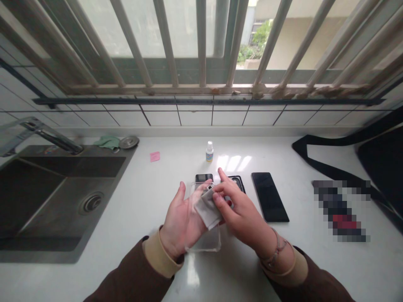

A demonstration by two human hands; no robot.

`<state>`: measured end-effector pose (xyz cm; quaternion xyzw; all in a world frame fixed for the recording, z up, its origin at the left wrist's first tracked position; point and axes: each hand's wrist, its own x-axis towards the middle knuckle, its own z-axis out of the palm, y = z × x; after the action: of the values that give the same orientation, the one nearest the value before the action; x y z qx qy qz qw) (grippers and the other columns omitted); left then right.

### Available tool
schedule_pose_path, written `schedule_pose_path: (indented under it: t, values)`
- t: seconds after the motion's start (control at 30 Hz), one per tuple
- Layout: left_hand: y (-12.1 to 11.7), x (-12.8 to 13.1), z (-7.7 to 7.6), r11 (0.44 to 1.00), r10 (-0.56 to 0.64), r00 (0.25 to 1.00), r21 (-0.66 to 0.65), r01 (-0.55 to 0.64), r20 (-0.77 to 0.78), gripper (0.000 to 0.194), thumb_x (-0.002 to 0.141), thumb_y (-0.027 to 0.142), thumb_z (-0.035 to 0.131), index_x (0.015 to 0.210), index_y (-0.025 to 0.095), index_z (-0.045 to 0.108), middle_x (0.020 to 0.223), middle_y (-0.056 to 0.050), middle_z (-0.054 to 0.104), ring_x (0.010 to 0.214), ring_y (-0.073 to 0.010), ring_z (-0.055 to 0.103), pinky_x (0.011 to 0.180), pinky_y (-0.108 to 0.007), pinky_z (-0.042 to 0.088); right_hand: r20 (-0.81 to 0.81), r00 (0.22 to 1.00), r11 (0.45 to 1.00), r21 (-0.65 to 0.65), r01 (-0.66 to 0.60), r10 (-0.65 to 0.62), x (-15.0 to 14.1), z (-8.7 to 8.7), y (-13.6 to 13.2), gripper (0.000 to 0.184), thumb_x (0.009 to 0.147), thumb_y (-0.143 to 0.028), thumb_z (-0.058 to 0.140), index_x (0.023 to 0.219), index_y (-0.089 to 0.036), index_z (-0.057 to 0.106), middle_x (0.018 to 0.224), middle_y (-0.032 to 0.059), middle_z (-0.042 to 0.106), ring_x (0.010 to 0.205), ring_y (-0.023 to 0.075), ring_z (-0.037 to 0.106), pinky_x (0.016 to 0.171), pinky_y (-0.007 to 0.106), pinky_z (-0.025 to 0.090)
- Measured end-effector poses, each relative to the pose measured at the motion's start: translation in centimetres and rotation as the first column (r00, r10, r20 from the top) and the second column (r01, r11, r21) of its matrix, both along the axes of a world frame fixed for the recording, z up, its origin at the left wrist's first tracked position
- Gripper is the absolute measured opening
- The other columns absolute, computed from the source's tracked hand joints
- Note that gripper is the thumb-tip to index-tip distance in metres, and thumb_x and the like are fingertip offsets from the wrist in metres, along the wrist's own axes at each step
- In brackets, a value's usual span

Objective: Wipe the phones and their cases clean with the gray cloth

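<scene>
A: State the position of the clear, rectangular plastic case with rounded corners (211, 242).

B: On the person's left hand (180, 219), directly nearer the person than the small white-capped bottle with a printed label (209, 152). The palm is up and unclosed, thumb clear of the plastic; the case lies across palm and fingers, its lower end projecting past them.

A: And the right hand (242, 214)?

B: Gripping. Thumb and fingers pinch a folded pale-grey cloth (208, 210), which lies over the case (contact appears likely, though pressure cannot be judged).

A: Progress?

B: Wiping of the case appears under way. The upper part is under cloth and fingers; the lower part is uncovered. Whether any portion is finished cannot be established. What seems to remain is the rest of the surface and setting both articles down.

A: Other articles?

B: Nearer the person than the bottle, a small black glossy device (204, 178) and a dark object with a round ring (238, 181), both partly hidden by the hands. Right of the bottle and nearer, a flat black rectangular phone (270, 197). Left of it, a pink paper square (154, 157).
</scene>
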<state>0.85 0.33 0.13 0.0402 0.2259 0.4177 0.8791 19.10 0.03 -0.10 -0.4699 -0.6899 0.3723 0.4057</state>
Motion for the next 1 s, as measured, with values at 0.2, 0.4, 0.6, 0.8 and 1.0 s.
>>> schedule_pose_path:
  t: [0.2, 0.4, 0.6, 0.8, 1.0]
  values:
    - [-0.2, -0.2, 0.4, 0.995, -0.083, 0.991, 0.053, 0.089, -0.11, 0.092, 0.099, 0.084, 0.034, 0.164, 0.02, 0.042, 0.151, -0.027, 0.059, 0.127, -0.0423, 0.067, 0.091, -0.053, 0.059, -0.126, 0.873, 0.844, 0.221, 0.489, -0.472, 1.1, -0.2, 0.2, 0.022, 0.112, -0.028, 0.053, 0.131, -0.028, 0.064, 0.145, 0.0118, 0.072, 0.13, 0.0275, 0.072, 0.105, 0.049, 0.063]
    - [-0.8, 1.4, -1.0, 0.993, -0.037, 0.985, 0.107, 0.056, -0.167, 0.076, 0.107, 0.073, 0.031, 0.154, 0.019, 0.056, 0.138, -0.02, 0.069, 0.124, -0.0329, 0.068, 0.1, -0.048, 0.057, 0.269, 0.961, 0.862, 0.501, -0.082, -0.065, -0.5, -1.6, 0.0, 0.041, 0.11, -0.011, 0.05, 0.149, -0.017, 0.059, 0.136, 0.015, 0.077, 0.128, 0.0251, 0.075, 0.111, 0.042, 0.064]
    - [-0.9, 2.2, -0.5, 0.998, 0.06, 0.968, 0.014, -0.058, -0.244, 0.07, 0.11, 0.064, 0.035, 0.158, 0.016, 0.05, 0.137, -0.021, 0.072, 0.131, -0.03, 0.068, 0.119, -0.047, 0.046, 0.369, 0.929, 0.86, 0.466, -0.209, 0.026, -1.9, -2.3, -0.4, 0.047, 0.109, -0.006, 0.045, 0.155, -0.009, 0.053, 0.15, 0.0226, 0.067, 0.142, 0.0277, 0.065, 0.119, 0.045, 0.058]
    - [-0.6, 1.7, 0.2, 0.989, 0.145, 0.938, 0.065, -0.131, -0.314, 0.077, 0.108, 0.067, 0.036, 0.164, 0.014, 0.04, 0.137, -0.026, 0.072, 0.115, -0.031, 0.077, 0.11, -0.047, 0.055, 0.287, 0.952, 0.846, 0.479, -0.236, 0.103, -2.4, -2.0, -1.0, 0.037, 0.108, -0.007, 0.048, 0.143, -0.01, 0.06, 0.146, 0.0225, 0.07, 0.142, 0.0262, 0.065, 0.119, 0.043, 0.057]
    - [0.1, 1.0, 0.3, 0.985, 0.174, 0.913, 0.047, -0.168, -0.368, 0.082, 0.107, 0.073, 0.03, 0.161, 0.013, 0.042, 0.135, -0.025, 0.073, 0.106, -0.0299, 0.079, 0.097, -0.045, 0.062, 0.224, 0.953, 0.825, 0.485, -0.29, 0.204, -2.4, -1.2, -1.4, 0.03, 0.104, -0.008, 0.053, 0.132, -0.012, 0.063, 0.128, 0.0197, 0.078, 0.124, 0.029, 0.075, 0.107, 0.044, 0.064]
